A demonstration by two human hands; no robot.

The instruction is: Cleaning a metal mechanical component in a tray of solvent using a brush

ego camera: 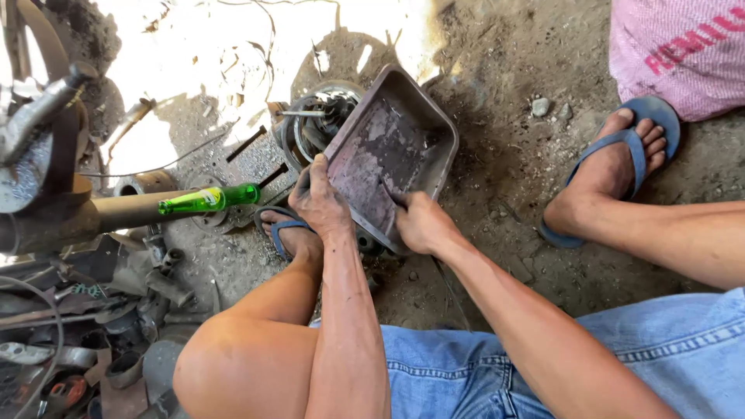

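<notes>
We grip the tilted, greasy metal tray (pixel 388 155) by its near rim, left hand (pixel 320 203) and right hand (pixel 419 223) both clamped, above the round engine part (pixel 314 124); oily fingers could let it slip.

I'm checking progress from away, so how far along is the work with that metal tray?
Done: the metal tray looks empty, only grime inside. In hand: left hand and right hand hold it tilted by its near edge over the round metal part on the ground. Left: the tray isn't set down, and the green bottle lies untouched.
</notes>
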